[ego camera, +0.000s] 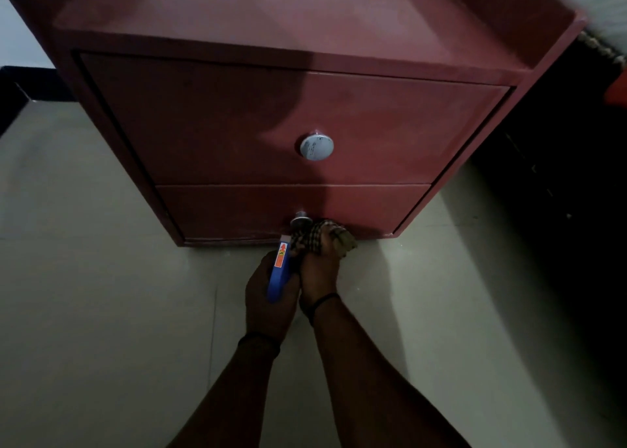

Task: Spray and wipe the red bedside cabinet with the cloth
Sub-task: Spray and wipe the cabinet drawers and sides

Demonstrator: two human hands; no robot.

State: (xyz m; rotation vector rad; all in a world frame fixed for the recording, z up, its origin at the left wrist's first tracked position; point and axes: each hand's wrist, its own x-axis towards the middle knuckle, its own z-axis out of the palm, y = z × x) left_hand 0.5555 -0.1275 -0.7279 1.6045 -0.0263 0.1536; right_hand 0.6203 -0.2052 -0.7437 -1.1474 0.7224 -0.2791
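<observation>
The red bedside cabinet (237,115) stands on the floor in front of me, with two drawers and a round metal knob (316,146) on the upper one. My left hand (264,298) grips a blue spray bottle (279,271) with an orange label, its nozzle pointing toward the lower drawer's knob (300,220). Just right of it, my right hand (317,271) holds a bunched checked cloth (322,235) against the bottom edge of the lower drawer. Both hands are low, side by side.
Pale floor tiles (101,278) spread left and in front of the cabinet. A dark piece of furniture (559,176) stands close on the right, with bedding (597,2) above it. A dark skirting (20,84) runs at the far left.
</observation>
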